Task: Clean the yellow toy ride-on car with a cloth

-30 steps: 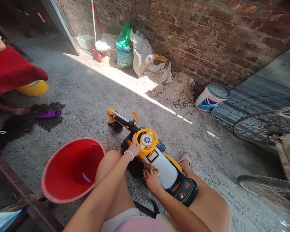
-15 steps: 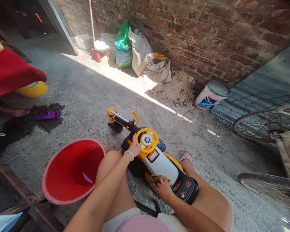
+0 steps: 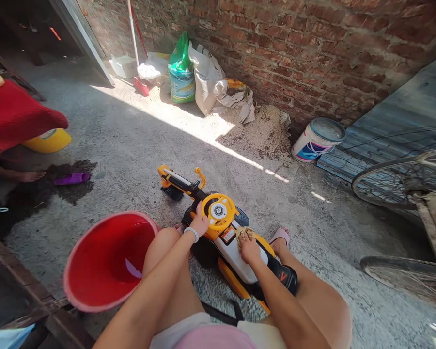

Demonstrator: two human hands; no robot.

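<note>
Cloth of crumpled tan fabric, clasped in the right hand, lies near the round yellow plastic steering wheel, against the white-topped plastic ride-on toy beneath it; left hand grips the wheel's rim; firm bracing and flat strokes should wipe evenly.

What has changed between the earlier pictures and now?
The right hand's grip moved the cloth along the toy's left side toward its rear, then forward onto the seat's far edge. Nothing was let go. The left hand's grip stays on the steering wheel; the red bucket has not moved.
</note>
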